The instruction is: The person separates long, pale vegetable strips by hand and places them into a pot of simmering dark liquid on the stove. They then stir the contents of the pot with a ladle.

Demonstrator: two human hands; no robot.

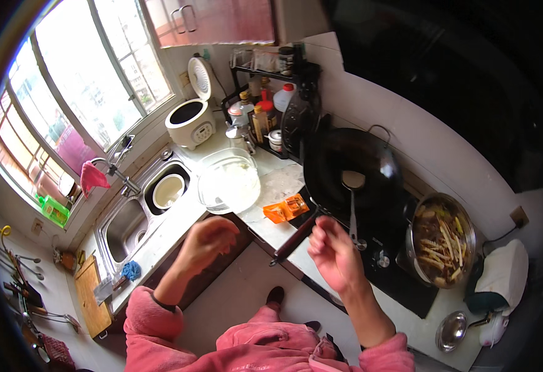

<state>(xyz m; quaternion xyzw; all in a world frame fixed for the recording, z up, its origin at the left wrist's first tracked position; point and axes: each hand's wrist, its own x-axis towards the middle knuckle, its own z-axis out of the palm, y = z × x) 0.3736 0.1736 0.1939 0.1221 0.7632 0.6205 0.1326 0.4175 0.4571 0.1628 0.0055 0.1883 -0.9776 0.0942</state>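
My left hand (210, 242) hangs in the air over the counter's inner edge, fingers loosely bent, with nothing visible in it. Raised beside the dark handle (294, 239) of a wok, my right hand (335, 249) has its fingers curled in, and I see nothing held there. The black wok (318, 162) sits on the hob, a metal ladle (353, 204) leaning in it with pale matter in its bowl. Between my hands, on the counter, lies a torn orange packet (286, 209). Behind it stand clear plastic bowls (228, 181), washed out by glare.
A steel pot (410, 253) of cooked food stands on the right of the black hob (392, 279). Far right is a metal bowl (451, 331). Leftward are the sink (127, 232), a cleaver (106, 290) and a cutting board (90, 297). An open-lidded rice cooker (190, 125) and bottles (259, 121) stand behind.
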